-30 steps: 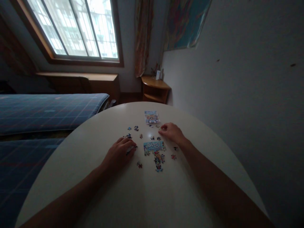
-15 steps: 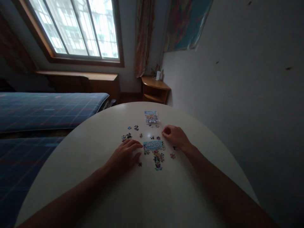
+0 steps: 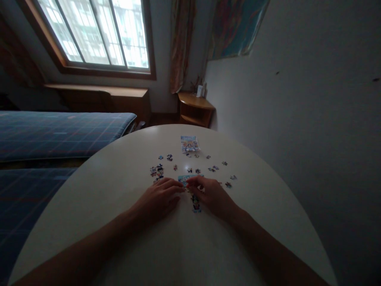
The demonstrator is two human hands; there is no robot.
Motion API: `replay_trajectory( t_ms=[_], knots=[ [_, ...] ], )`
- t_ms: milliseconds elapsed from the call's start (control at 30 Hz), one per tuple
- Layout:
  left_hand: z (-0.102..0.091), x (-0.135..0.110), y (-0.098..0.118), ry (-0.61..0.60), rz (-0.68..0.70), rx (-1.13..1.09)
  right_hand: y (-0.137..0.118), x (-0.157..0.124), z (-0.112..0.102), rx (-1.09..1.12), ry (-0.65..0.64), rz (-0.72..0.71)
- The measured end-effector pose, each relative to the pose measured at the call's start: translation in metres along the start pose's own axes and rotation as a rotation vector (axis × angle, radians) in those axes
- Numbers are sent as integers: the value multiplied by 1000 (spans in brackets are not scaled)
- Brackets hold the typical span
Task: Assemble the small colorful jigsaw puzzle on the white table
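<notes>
A partly joined jigsaw puzzle [image 3: 195, 202] lies on the white table, its blue top strip mostly covered by my right hand [image 3: 210, 194]. That hand's thumb and index finger are pinched over the puzzle's left part, on a small puzzle piece that is mostly hidden. My left hand [image 3: 162, 196] rests at the puzzle's left edge with fingers stretched out and loosely apart, fingertips close to those of the right. Loose puzzle pieces [image 3: 213, 169] are scattered beyond and to the right of the hands. A cluster of pieces [image 3: 157, 171] sits just past the left hand.
A picture sheet or packet [image 3: 189, 143] lies near the far side of the round white table [image 3: 143, 254]. To the left is a bed with a blue plaid mattress [image 3: 65, 135]. A wooden corner shelf [image 3: 196, 101] stands behind, and a wall runs along the right.
My right hand has moved left and nearer, from the loose pieces on the right onto the puzzle. My left hand has shifted slightly right. Pieces formerly hidden on the right now show.
</notes>
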State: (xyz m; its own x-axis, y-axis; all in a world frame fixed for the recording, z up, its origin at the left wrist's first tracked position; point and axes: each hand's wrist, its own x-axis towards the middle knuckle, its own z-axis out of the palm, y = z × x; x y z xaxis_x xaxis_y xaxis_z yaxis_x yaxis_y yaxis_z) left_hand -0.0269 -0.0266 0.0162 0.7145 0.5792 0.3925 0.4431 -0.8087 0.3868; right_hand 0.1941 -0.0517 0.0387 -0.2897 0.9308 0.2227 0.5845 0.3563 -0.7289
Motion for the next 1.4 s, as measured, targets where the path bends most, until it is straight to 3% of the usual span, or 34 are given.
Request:
replay_trajectory(
  t_ms=[633, 1000, 1400],
  knots=[
    [-3, 1, 1, -35, 21, 11, 4, 10, 16, -28, 85, 35],
    [-1, -1, -2, -31, 21, 8, 14, -3, 0, -271, 102, -83],
    [-1, 1, -1, -28, 28, 24, 7, -3, 11, -317, 125, 43]
  ],
)
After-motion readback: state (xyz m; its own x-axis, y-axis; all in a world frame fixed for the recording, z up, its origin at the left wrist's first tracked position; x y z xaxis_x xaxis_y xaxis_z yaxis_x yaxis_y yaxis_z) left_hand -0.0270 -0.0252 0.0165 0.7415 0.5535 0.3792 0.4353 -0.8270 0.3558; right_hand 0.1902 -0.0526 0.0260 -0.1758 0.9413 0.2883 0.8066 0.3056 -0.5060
